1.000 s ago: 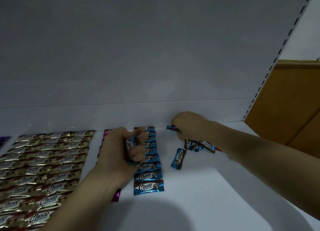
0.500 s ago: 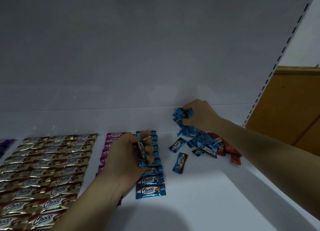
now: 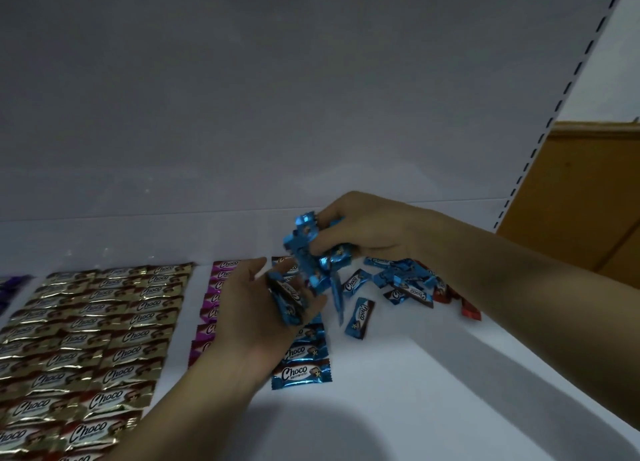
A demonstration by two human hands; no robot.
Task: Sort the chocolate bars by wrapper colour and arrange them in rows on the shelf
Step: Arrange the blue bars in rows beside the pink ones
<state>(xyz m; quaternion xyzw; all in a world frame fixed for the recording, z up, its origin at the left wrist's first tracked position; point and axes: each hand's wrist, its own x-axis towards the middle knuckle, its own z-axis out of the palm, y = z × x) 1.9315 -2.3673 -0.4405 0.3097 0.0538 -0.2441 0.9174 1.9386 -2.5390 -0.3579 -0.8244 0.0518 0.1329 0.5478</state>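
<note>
The right hand (image 3: 363, 232) is clutching blue bars (image 3: 304, 249) just above the left hand (image 3: 249, 308). The left is gripping a small stack (image 3: 287, 301).

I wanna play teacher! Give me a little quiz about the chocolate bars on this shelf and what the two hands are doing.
1. True or false: the right hand grips a bunch of blue bars.
2. Which bars fill the widest block of rows on the shelf? A) gold bars B) green bars C) orange bars
3. Fill the gap: the left hand holds a small stack of ___ bars.

Key: 1 true. 2 A. 3 blue.
</note>
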